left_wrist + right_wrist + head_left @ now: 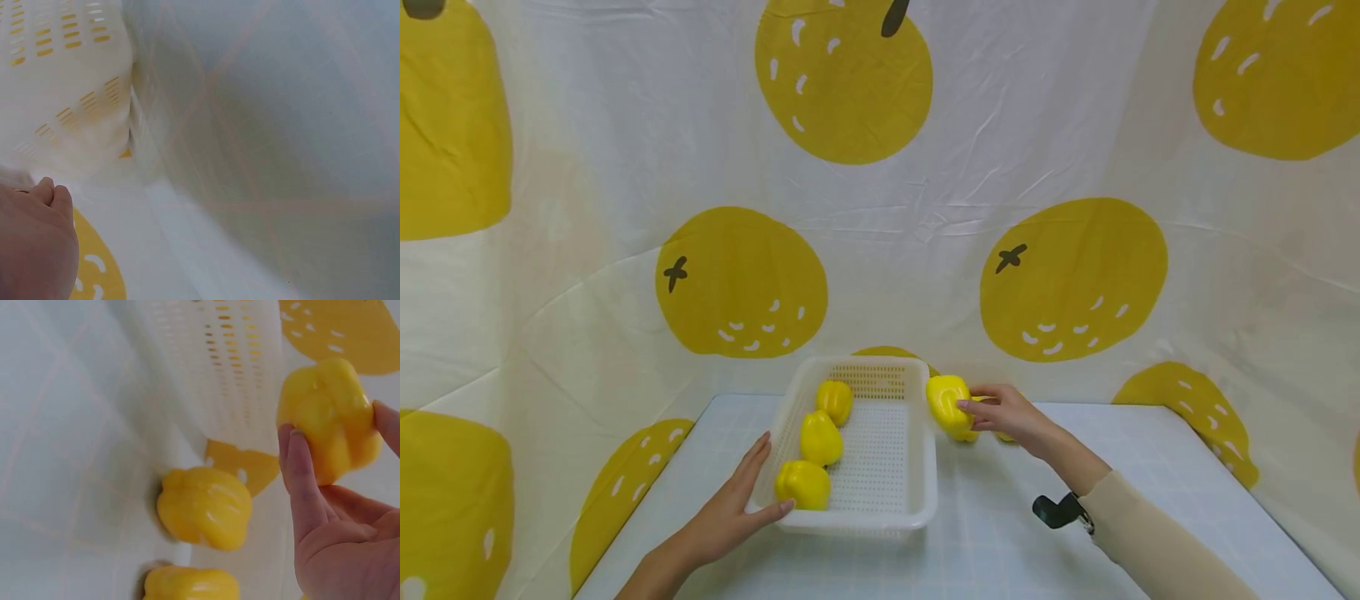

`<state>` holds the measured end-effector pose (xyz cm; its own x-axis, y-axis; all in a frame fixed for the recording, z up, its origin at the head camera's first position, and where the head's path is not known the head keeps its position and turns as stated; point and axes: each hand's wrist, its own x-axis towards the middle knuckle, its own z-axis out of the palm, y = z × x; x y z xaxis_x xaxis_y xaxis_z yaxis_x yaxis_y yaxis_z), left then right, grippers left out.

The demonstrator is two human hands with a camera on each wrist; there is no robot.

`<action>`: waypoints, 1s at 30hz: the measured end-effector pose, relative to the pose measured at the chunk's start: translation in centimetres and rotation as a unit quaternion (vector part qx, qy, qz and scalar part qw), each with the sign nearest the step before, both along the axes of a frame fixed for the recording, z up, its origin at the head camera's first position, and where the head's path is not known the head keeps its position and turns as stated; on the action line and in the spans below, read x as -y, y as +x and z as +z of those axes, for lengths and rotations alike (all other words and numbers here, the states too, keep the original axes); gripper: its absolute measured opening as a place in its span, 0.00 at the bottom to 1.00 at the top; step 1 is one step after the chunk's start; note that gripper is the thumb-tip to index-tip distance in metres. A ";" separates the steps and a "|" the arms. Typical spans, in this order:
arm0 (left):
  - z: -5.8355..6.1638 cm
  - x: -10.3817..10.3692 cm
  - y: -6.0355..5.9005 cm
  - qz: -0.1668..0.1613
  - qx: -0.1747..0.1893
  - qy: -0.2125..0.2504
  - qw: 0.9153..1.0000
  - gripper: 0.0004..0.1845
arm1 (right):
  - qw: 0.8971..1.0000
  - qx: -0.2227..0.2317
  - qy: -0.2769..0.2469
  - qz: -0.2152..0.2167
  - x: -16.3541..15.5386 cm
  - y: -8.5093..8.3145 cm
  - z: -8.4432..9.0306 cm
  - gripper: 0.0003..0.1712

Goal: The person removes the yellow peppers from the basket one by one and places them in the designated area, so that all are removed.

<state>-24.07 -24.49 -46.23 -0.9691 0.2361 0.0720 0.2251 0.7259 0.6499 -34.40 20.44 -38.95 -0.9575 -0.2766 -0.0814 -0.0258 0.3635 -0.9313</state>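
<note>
My right hand (1003,412) holds a yellow bell pepper (948,402) up beside the basket's right rim. In the right wrist view, thumb and fingers grip this raised pepper (328,419) from both sides. A white perforated plastic basket (922,467) has three yellow bell peppers in a line along its left side: one at the back (834,402), one in the middle (821,439) and one at the front (803,485). My left hand (722,517) holds the basket's front left corner, thumb over the front rim and fingers along the left side.
Two more yellow bell peppers lie on the table right of the basket, one nearer it (205,507) and another (191,585) beside that. The pale checked table (1000,533) backs onto a fruit-print cloth (910,250). A dark device (1056,511) sits at my right wrist.
</note>
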 end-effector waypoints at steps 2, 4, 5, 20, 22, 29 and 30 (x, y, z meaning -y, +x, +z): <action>0.0 0.0 0.0 0.000 0.002 0.000 1.000 0.57 | 1.000 0.000 0.006 0.001 -0.9 0.3 -0.1 0.41; 0.0 0.0 -0.1 0.001 0.004 -0.002 1.000 0.57 | 1.000 0.001 0.009 -0.007 -1.7 0.5 -0.2 0.41; 0.0 0.0 -0.1 0.001 0.005 -0.001 1.000 0.57 | 1.000 0.001 0.012 -0.010 -2.2 0.6 -0.3 0.42; -0.1 -0.1 0.0 0.005 -0.002 -0.002 1.000 0.57 | 0.996 -0.014 0.061 -0.057 -9.1 1.8 -0.4 0.51; -0.1 -0.2 0.0 0.007 0.002 -0.001 1.000 0.57 | 0.996 -0.019 0.065 -0.059 -9.9 1.9 -0.4 0.51; 0.0 -0.2 0.0 0.006 0.003 -0.003 1.000 0.57 | 0.990 -0.031 0.101 -0.089 -12.4 1.8 -0.6 0.53; 0.0 -0.2 0.0 0.006 0.003 -0.003 1.000 0.57 | 0.989 -0.030 0.108 -0.095 -12.7 1.7 -0.6 0.54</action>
<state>-24.12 -24.32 -46.18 -0.9723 0.2246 0.0649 0.2124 0.7325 0.6467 -32.71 33.12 -39.60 -0.9955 -0.0741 -0.0595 0.0081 0.5572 -0.8304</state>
